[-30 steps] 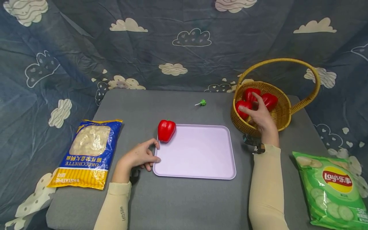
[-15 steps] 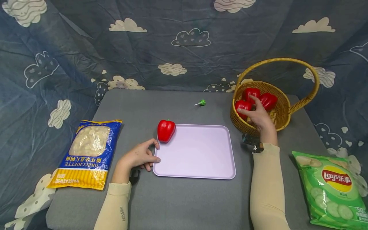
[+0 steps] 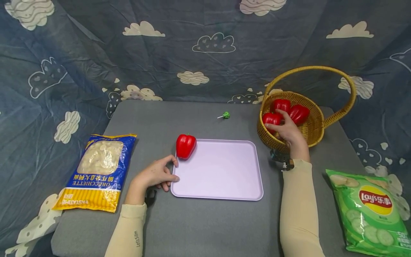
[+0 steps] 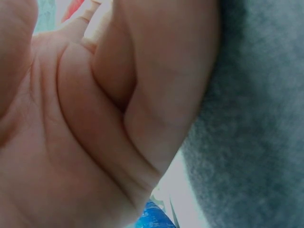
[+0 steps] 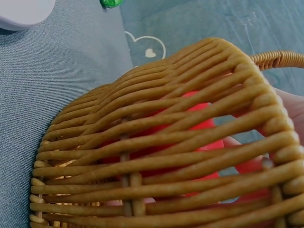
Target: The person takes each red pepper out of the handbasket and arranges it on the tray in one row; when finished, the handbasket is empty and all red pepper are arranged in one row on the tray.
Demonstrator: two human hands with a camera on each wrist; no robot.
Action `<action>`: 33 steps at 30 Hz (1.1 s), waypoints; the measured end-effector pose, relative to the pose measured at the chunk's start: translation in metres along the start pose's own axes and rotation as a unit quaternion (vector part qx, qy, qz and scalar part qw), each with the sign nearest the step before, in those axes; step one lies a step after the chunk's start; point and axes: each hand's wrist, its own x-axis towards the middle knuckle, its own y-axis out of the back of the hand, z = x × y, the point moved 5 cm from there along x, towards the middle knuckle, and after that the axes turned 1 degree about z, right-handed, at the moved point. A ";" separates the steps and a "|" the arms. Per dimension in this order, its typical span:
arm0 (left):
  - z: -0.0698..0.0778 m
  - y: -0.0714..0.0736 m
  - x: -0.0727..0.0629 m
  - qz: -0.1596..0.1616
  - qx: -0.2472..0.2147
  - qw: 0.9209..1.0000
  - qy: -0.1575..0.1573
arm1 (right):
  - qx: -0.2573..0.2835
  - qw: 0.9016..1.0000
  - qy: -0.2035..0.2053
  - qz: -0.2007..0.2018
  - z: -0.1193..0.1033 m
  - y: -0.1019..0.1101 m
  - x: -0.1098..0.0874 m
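My left hand point(image 3: 154, 174) holds the left edge of a lilac tray point(image 3: 221, 171), its thumb on the rim and its other fingers bent; the left wrist view shows the folded palm point(image 4: 71, 142). One red bell pepper point(image 3: 186, 146) sits in the tray's far left corner. Inside a wicker basket point(image 3: 316, 134), my right hand point(image 3: 289, 132) grips the nearest red bell pepper point(image 3: 270, 119) between thumb and fingers. Two more peppers, one at the back point(image 3: 281, 104) and one at the right point(image 3: 299, 114), lie beside it. In the right wrist view the basket wall point(image 5: 156, 142) hides most of this grip.
A blue and yellow pasta bag point(image 3: 96, 171) lies at the left, a green chip bag point(image 3: 369, 210) at the right. Behind the tray is a small green lollipop point(image 3: 226, 115). The basket's tall handle point(image 3: 311, 67) arches over its opening. A cloud-print cloth point(image 3: 212, 71) hangs behind the table.
My right hand has lowered slightly, and its thumb and fingers have closed around the nearest pepper in the basket. The left hand and tray have stayed in place.
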 end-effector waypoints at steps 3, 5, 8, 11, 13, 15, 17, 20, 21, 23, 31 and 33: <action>0.000 0.000 0.000 0.001 0.003 1.000 0.003 | 0.001 1.000 -0.006 -0.004 0.001 0.000 0.000; 0.000 0.000 0.000 0.003 0.004 1.000 0.004 | -0.001 1.000 -0.008 -0.007 0.001 0.000 0.001; 0.000 -0.001 0.001 0.002 0.002 1.000 0.003 | -0.006 1.000 -0.007 -0.009 0.001 -0.001 0.002; 0.000 -0.001 0.001 0.001 -0.002 1.000 0.002 | -0.011 1.000 -0.005 -0.012 0.001 -0.001 0.002; 0.000 -0.001 0.001 0.001 -0.001 1.000 0.000 | -0.012 1.000 -0.006 -0.014 0.001 -0.001 0.002; -0.001 -0.001 0.001 0.000 -0.002 1.000 -0.001 | -0.013 1.000 -0.009 -0.015 0.001 -0.001 0.002; 0.000 0.000 0.002 0.000 -0.003 1.000 -0.002 | -0.016 1.000 -0.012 -0.015 0.001 -0.001 0.002; 0.000 -0.001 0.001 0.000 -0.003 1.000 -0.002 | -0.019 1.000 -0.014 -0.016 0.001 -0.001 0.002; 0.000 -0.001 0.001 0.000 -0.002 1.000 -0.003 | -0.019 1.000 -0.014 -0.017 0.001 -0.001 0.002; -0.001 -0.001 0.001 0.000 -0.001 1.000 -0.002 | -0.017 1.000 -0.013 -0.017 0.001 -0.002 0.001; 0.001 0.000 0.000 0.001 0.004 1.000 -0.006 | -0.016 1.000 -0.010 -0.004 0.000 -0.001 -0.003; 0.001 0.000 0.000 0.000 0.004 1.000 -0.010 | -0.011 1.000 -0.010 0.002 -0.001 0.000 -0.003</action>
